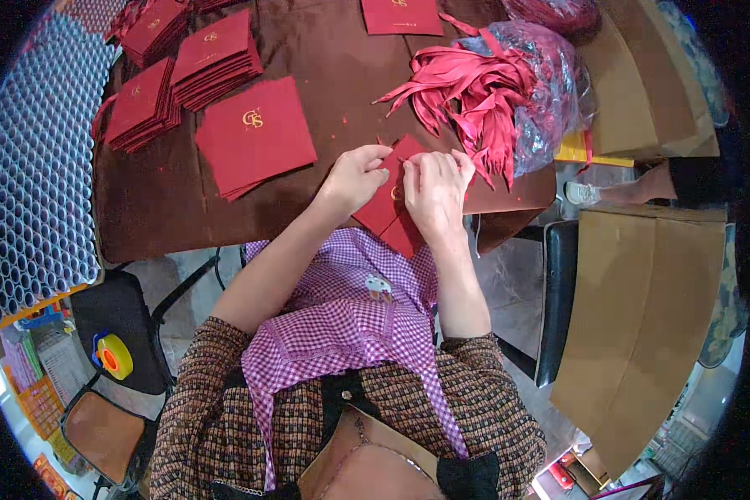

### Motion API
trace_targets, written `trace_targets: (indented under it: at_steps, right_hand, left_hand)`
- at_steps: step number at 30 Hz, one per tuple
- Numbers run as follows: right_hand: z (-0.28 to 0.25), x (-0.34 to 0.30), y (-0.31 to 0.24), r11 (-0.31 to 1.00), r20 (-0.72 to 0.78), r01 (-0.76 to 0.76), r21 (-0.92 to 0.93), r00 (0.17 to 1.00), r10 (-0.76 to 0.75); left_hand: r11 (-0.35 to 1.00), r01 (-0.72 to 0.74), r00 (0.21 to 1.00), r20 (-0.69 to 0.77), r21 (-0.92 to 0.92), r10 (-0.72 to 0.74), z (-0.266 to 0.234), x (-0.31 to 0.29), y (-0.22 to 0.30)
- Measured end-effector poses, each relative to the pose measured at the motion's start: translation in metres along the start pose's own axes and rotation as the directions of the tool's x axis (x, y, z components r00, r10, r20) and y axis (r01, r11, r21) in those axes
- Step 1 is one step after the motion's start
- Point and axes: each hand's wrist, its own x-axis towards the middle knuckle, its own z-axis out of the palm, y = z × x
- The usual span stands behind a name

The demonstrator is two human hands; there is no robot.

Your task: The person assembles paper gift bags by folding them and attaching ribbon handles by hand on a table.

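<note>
At the near edge of the table a red card or folded paper sleeve (389, 210) with a gold print lies turned at an angle under my hands. My left hand (358, 178) is closed, its thumb and fingertips pinched at the card's upper left edge. Across the upper right part, my right hand (436, 187) has its fingers bent down and pressed together on the card. Something thin and dark red shows between the fingertips of both hands, too small to make out. Beyond my right hand lies a heap of red ribbons (483, 96), partly spilling from a clear plastic bag (552, 92).
Left of my hands is a spread stack of red cards (254, 137), with more stacks (215, 54) behind it. A honeycomb-like array of tubes (37, 167) borders the table's left side. Cardboard boxes (642, 325) stand right, beside a dark chair (560, 300).
</note>
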Motion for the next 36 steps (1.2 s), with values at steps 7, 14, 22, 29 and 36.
trace_targets:
  at_steps: [7, 14, 22, 29, 36]
  right_hand:
    - [-0.002, 0.000, -0.004, 0.999, -0.011, 0.020, 0.032, 1.000, -0.020]
    - [-0.001, 0.001, -0.007, 0.999, 0.011, 0.054, 0.009, 0.998, -0.054]
    - [-0.001, 0.001, -0.012, 0.997, 0.033, 0.079, -0.018, 0.996, -0.078]
    - [-0.003, -0.002, -0.009, 0.996, 0.068, -0.021, 0.090, 0.998, 0.015]
    - [-0.011, -0.006, -0.013, 0.996, 0.109, -0.052, 0.079, 0.993, 0.044]
  left_hand:
    - [0.999, -0.033, 0.999, 0.002, -0.029, 0.033, -0.001, -0.001, -0.003]
    - [0.998, -0.007, 1.000, 0.011, -0.059, 0.008, -0.002, -0.004, -0.002]
    - [0.997, -0.056, 0.998, 0.025, -0.052, 0.058, -0.001, -0.005, -0.005]
    - [0.995, -0.071, 0.997, -0.005, -0.077, 0.071, 0.000, -0.006, -0.009]
    - [0.990, -0.113, 0.993, -0.048, -0.087, 0.109, 0.001, -0.009, -0.008]
